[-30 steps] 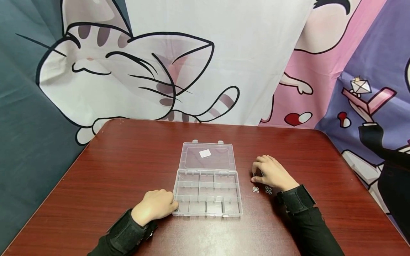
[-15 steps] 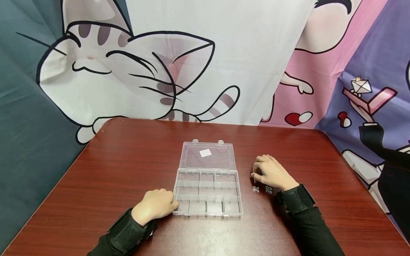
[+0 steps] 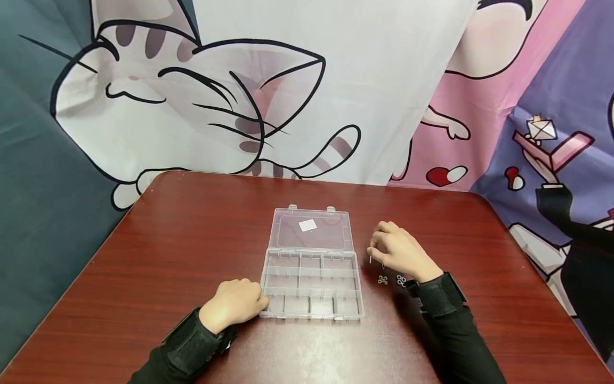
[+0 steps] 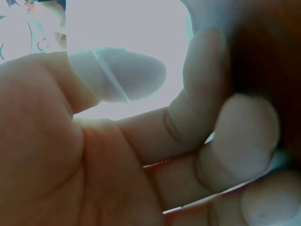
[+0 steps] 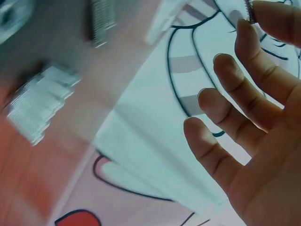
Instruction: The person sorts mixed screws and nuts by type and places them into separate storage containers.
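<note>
My left hand [image 3: 233, 302] holds the front left corner of a clear plastic compartment box [image 3: 358, 288], whose lid [image 3: 331, 240] lies opened back. In the left wrist view, the thumb [image 4: 127, 75] shows through a bright, see-through wall, with the other fingers curled on the near side. To the right of the box, my right hand [image 3: 400, 250] pinches a small screw [image 3: 370, 260] between thumb and index finger. Its dark thread [image 5: 249, 12] peeks out at the top of the right wrist view; the other fingers are spread and loosely bent.
Two small clusters of metal nuts [image 3: 382, 279] lie near the right hand. Several screws [image 5: 42, 103] sit side by side on the table, a further threaded piece [image 5: 101, 21] near them. A white label [image 3: 307, 225] is on the lid. Printed cloth [image 3: 374, 96] hangs behind the table.
My right hand has risen slightly and shifted left, and the pinched screw now shows under its fingertips. The left hand stays at the box corner. The head view has tilted slightly.
</note>
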Demonstrator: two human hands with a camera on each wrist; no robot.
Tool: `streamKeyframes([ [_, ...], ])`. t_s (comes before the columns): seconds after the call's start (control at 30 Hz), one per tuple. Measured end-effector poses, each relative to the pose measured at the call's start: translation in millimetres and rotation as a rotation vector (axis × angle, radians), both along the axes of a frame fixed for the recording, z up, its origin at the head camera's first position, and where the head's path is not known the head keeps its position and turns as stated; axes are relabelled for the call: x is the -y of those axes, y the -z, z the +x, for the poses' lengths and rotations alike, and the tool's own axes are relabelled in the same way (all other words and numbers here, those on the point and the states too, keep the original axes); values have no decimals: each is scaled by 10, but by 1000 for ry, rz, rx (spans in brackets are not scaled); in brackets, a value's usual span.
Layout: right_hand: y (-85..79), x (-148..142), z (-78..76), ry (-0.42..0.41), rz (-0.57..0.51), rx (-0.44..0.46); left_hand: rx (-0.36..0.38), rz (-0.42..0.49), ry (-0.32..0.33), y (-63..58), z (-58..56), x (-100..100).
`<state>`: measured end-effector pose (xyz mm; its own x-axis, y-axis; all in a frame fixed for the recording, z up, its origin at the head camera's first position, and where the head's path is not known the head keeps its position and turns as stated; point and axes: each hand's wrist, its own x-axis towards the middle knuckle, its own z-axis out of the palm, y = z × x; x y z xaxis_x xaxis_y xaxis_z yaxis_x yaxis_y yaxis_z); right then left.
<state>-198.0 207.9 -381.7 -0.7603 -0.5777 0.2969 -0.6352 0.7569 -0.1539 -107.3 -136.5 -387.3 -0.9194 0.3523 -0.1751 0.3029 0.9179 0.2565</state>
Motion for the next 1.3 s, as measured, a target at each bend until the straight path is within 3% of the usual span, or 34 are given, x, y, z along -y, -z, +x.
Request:
streamKeyframes([
  [0.23,-61,266,-13,-32,-13,-10,-1,1,-1,-17,8,0],
  [0.7,0,739,-75,-115,1,5,-2,8,0,11,3,-1],
  [1.13,22,806,-87,-119,27,0,-10,-2,1,14,-6,1],
  [1.3,27,791,-84,-76,48,16,-11,-2,3,12,-4,1],
])
